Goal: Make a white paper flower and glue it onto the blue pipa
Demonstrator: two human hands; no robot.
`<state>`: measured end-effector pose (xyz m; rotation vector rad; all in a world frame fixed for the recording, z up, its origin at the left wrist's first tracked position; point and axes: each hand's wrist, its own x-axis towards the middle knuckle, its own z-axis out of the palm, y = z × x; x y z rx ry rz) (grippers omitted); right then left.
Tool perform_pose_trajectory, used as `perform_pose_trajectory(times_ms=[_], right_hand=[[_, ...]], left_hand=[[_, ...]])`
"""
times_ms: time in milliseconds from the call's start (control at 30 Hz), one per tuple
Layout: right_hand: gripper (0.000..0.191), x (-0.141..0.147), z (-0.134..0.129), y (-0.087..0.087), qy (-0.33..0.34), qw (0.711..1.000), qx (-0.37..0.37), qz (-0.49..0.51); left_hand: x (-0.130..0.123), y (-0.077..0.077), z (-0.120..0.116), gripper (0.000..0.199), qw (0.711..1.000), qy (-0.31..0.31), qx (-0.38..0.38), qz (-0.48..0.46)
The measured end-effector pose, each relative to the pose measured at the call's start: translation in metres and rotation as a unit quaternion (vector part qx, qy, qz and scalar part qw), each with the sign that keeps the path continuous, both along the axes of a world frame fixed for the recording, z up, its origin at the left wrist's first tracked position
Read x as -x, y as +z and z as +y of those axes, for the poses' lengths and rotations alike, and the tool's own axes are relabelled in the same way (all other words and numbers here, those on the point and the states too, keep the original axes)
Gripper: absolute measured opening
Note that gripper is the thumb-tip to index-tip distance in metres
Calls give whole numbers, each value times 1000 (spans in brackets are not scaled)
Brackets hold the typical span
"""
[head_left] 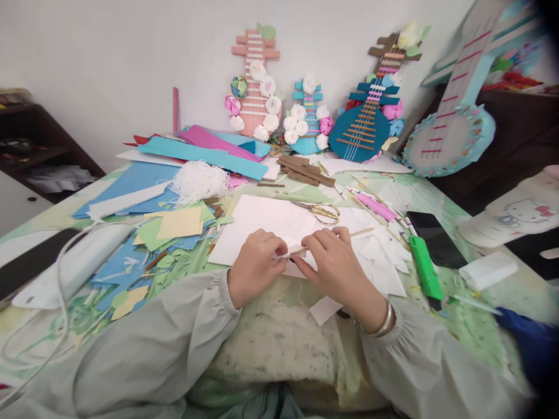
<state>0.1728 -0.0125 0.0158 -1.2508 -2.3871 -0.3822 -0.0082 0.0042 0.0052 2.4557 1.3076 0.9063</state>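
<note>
We have our left hand and right hand pinching the two ends of a narrow white paper piece between thumbs and fingertips, just above the near edge of the white paper. It looks only partly shaped to us, and it is not yet attached to anything. Behind, the pink paper lute and dark blue paper lute look complete, with strings and crossbars on, while our gold-handled scissors lie unused.
</note>
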Motion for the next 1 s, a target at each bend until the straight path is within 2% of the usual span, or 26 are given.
perform_pose_trajectory(times_ms=[400, 667, 1000], right_hand=[[24, 1, -1, -3, -28, 999, -24, -10], [24, 4, -7, -1, -103, 993, 55, -30], [28, 5, -9, -7, -108, 994, -22, 12]], left_hand=[[-4, -6, -2, 13, 998, -1, -64, -4], [-6, -8, -7, 9, 983, 7, -157, 98], [-7, -7, -9, 13, 973, 13, -217, 71]])
